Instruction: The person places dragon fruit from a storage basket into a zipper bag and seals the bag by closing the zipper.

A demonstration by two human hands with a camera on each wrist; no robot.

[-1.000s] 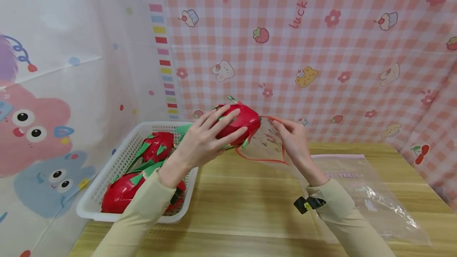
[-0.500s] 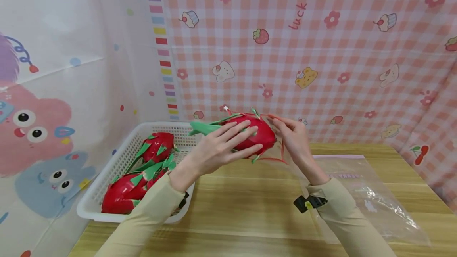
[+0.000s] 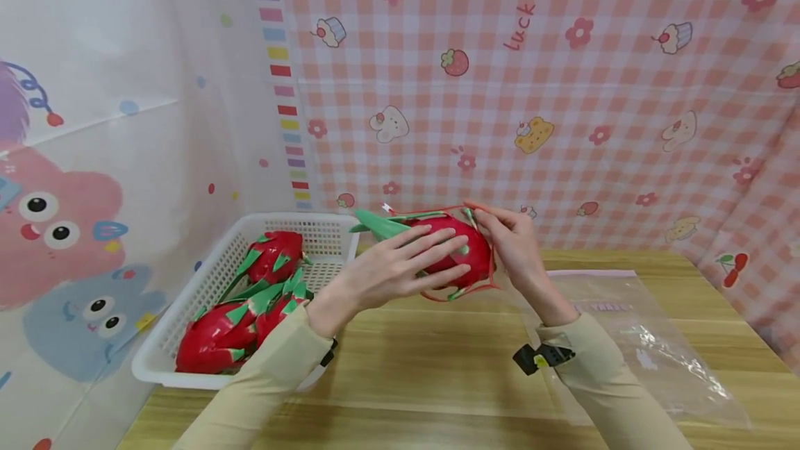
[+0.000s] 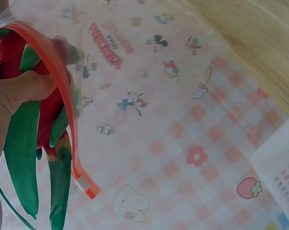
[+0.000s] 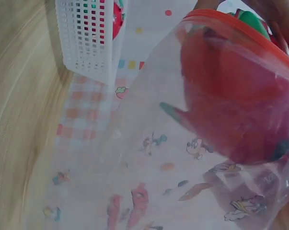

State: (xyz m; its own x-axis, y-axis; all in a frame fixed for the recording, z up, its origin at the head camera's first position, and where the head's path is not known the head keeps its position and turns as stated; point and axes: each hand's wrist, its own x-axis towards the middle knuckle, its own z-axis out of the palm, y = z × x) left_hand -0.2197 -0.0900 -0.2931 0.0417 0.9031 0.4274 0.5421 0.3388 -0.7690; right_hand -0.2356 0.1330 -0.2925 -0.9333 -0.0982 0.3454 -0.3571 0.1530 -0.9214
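Note:
In the head view my left hand (image 3: pixel 387 269) grips a red dragon fruit (image 3: pixel 478 259) with green leaves, fingers spread over its near side. Seen from the right wrist, most of the fruit's body shows through the wall of a clear zip bag (image 5: pixel 144 143) printed with cartoon figures. The bag's red zip edge (image 4: pixel 63 91) loops around the fruit, and the long green leaves (image 4: pixel 24 158) stick out of the mouth. A white slider (image 4: pixel 83 183) sits at one end of the zip. My right hand (image 3: pixel 515 242) pinches the red edge at the mouth's right side.
A white perforated basket (image 3: pixel 325 231) at the left holds several dragon fruits (image 3: pixel 275 255). A second clear bag (image 3: pixel 631 346) lies flat on the wooden table (image 3: pixel 425 373) at the right. A pink checked cloth (image 3: pixel 437 103) hangs behind.
The left hand has moved right and slightly down, bringing the dragon fruit from outside the bag's mouth into it. The right hand has stayed almost still at the red edge.

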